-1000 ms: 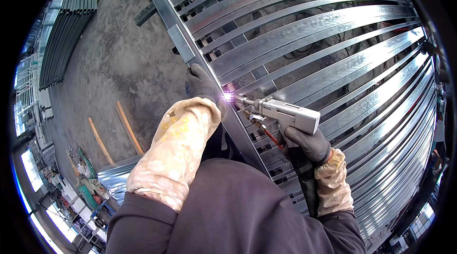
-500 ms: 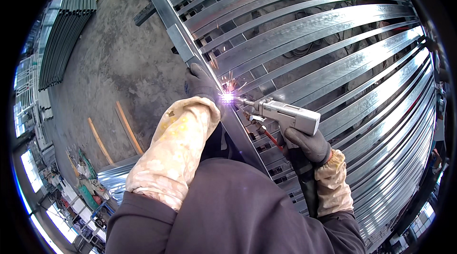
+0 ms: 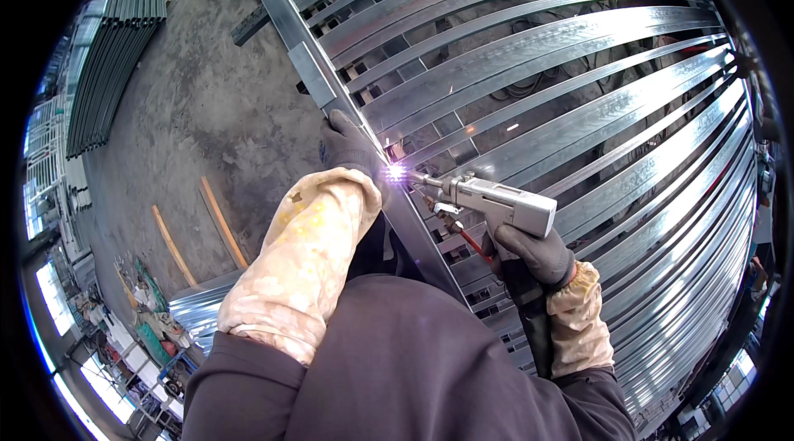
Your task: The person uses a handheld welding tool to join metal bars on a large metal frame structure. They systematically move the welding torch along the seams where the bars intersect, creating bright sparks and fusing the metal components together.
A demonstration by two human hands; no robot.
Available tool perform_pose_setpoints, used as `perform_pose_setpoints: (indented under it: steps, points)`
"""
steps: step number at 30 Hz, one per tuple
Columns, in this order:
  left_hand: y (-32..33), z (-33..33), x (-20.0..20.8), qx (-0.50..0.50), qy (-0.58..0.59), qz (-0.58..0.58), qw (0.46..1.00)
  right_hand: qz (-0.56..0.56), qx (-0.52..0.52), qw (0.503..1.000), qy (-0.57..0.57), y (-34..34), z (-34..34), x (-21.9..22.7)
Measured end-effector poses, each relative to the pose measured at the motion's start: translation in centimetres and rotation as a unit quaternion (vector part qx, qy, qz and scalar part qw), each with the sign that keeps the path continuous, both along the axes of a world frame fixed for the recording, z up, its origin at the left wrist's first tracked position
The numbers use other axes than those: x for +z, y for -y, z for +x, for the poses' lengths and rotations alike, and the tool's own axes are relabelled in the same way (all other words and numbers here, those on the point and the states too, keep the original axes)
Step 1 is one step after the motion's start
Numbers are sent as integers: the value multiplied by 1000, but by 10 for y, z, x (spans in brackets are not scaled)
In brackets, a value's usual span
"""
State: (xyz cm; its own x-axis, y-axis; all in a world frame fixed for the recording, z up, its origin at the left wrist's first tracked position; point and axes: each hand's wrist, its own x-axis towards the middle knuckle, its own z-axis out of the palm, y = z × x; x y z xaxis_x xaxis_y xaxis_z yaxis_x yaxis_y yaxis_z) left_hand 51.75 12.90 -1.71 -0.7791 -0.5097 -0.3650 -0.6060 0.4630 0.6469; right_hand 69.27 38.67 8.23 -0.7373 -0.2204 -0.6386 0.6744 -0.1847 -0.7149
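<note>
My right hand [image 3: 542, 255], in a dark glove, is wrapped round the grip of a grey welding gun [image 3: 504, 203]. The gun's nozzle points left, and a bright violet-white glow [image 3: 396, 171] burns at its tip against the frame's edge. My left hand [image 3: 347, 146], also gloved, grips the long steel beam [image 3: 285, 15] on the frame's left side, right beside the glow. Its lower fingers are partly hidden. A short flat metal piece [image 3: 312, 75] lies along the beam just beyond that hand. Pale stained sleeve covers [image 3: 302, 263] wrap both forearms.
Rows of shiny steel bars [image 3: 538, 52] span the frame to the right, with gaps between them. Cables [image 3: 525, 85] lie beneath. Two wooden strips [image 3: 222, 222] rest on the concrete floor at left. Stacked dark tubes [image 3: 116, 69] stand at the far left.
The spray of sparks at the nozzle has shrunk, and a few loose sparks now fly to the right over the bars. Both hands and the gun stay almost where they were.
</note>
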Motion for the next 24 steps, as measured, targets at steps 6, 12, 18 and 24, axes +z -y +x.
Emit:
perform_pose_setpoints:
  steps: [6,12,18,24]
  points:
    - [0,0,1,-14,9,-11,1000,-11,-26,999,18,0,1,5]
    - [-2,0,5,-9,9,-1,1000,-16,-26,1000,7,1,4,3]
    - [5,-1,-5,-20,14,-8,1000,-45,-45,998,16,3,-2,14]
    - [1,-1,-2,-9,-18,-17,1000,-45,-31,998,15,5,-1,21]
